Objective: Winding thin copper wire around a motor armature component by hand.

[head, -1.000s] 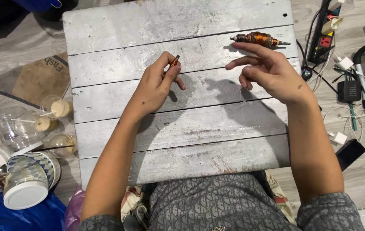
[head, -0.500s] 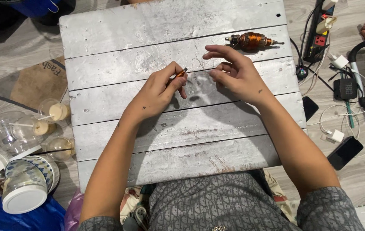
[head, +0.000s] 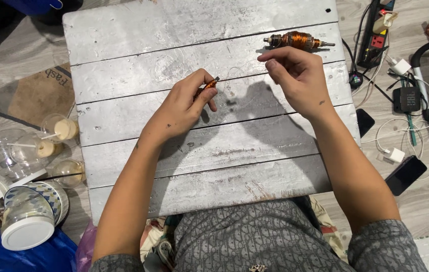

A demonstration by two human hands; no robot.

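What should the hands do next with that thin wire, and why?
Probably draw the right hand a little farther from the left hand. The thin wire between them curves slack, and the left hand pinches the small copper coil it runs from.

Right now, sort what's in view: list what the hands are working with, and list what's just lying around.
In hand:
- left hand gripping a small copper-wound coil
- right hand pinching a thin wire that runs from it
- grey plank board under them

Lying about:
- copper-wound armature on the board
- plastic cups
- power strip
- phones
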